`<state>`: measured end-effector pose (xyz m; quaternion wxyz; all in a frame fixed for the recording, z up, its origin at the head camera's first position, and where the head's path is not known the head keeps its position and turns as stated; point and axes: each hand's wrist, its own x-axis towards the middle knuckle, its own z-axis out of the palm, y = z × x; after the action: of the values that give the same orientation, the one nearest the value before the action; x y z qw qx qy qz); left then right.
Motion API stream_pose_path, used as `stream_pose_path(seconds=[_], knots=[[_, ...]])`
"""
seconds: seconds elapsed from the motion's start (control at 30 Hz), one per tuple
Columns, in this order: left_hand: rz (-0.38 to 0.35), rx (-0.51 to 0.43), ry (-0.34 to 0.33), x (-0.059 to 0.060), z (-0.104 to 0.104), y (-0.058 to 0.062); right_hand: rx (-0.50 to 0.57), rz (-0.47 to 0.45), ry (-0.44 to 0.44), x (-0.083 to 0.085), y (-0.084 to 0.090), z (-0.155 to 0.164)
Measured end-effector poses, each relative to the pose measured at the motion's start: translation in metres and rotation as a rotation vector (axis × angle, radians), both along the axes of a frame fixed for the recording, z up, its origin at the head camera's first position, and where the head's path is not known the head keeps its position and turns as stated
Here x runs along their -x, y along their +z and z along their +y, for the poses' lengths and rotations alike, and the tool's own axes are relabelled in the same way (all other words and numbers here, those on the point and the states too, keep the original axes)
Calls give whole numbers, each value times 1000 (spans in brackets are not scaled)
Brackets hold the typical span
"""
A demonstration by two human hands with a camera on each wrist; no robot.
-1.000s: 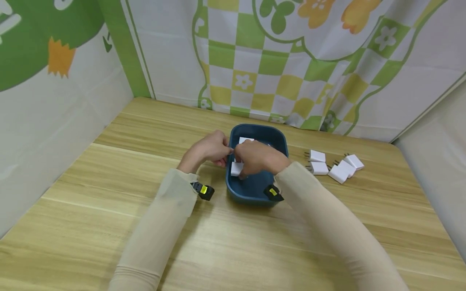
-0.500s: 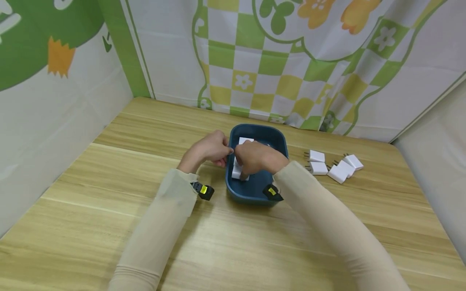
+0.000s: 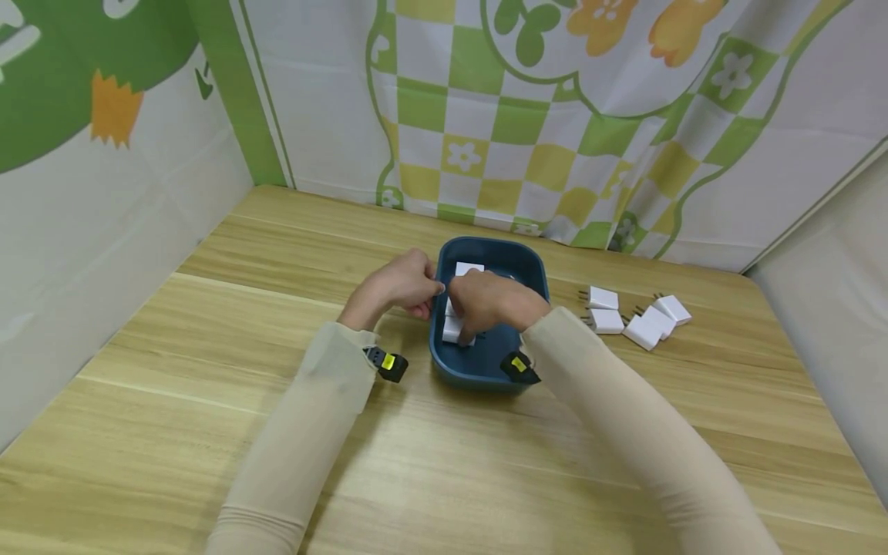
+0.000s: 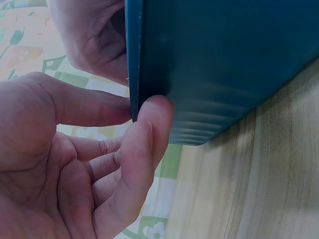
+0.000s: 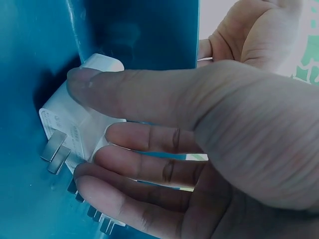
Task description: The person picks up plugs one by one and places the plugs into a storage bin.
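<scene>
1. A white plug (image 5: 82,122) lies inside the blue bin (image 3: 479,379), by the wall on the left hand's side; it is a smooth block with rounded edges, fine print on its end face and two flat metal prongs.
2. The right hand (image 3: 489,298) reaches into the bin with bent fingers and has the plug between its thumb, laid across the upper face, and its fingers at the far side.
3. More white plugs sit beside it along that same wall, partly hidden by the hand, several prongs showing.
4. The bin is a deep rectangle with rounded corners, slightly glossy, with faint stepped bands on its outer wall.
5. The left hand (image 3: 405,281) pinches the bin's rim between thumb and fingertips, its other fingers curled below.
6. Five loose plugs (image 3: 643,333) lie to the bin's right: two near each other, three overlapping in a slanting row.
7. Everything stands on a tabletop (image 3: 388,470) of pale yellow-brown wood grain, its far corners rounded.
8. Both arms wear beige sleeves (image 3: 291,447), with a small black device at each cuff.
9. Behind hangs a softly creased curtain (image 3: 513,123) in green, yellow and white checks with flowers; printed cloth (image 3: 118,108) in green, white and orange covers the left side.
</scene>
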<state>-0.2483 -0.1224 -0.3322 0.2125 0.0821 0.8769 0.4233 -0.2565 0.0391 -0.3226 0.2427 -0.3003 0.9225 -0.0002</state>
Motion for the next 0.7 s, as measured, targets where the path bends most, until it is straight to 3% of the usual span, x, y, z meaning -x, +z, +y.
stream_pose_path(seconds=[0.7], knots=[[28,24,-4,0,0,-1,-25,4,-3,1,-1,-3]])
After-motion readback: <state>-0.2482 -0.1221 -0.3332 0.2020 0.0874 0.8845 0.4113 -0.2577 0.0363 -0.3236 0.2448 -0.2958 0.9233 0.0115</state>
